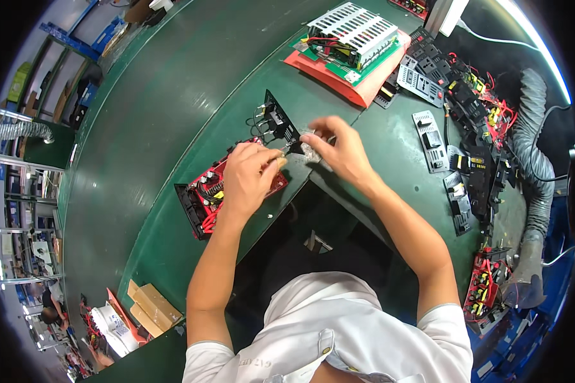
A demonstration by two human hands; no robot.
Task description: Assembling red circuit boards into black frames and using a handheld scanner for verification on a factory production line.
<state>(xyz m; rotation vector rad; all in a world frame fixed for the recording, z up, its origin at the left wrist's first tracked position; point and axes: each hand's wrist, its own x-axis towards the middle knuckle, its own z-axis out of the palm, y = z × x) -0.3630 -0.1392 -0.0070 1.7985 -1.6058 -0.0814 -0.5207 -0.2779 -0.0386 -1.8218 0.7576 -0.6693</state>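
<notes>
A red circuit board [212,180] with wires and a black end plate lies on the green bench, partly hidden beneath my left hand [252,173]. That hand's thumb and fingers are pinched together; whatever is between them is too small to make out. Just beyond, a black socket panel [280,121] with short dark wires stands tilted on its edge. My right hand [340,148] is at the panel's near right end, fingers curled and thumb close to its corner. What its fingers hold is hidden. Under it sits a small heap of shiny, whitish bits [311,152].
At the far right, a vented metal unit [354,32] rests on orange foam sheet [358,92]. Several grey and black panels [430,142] lie along the right, before a flexible grey duct [531,153]. A cardboard piece [153,309] lies at lower left. The bench's near edge runs below my hands.
</notes>
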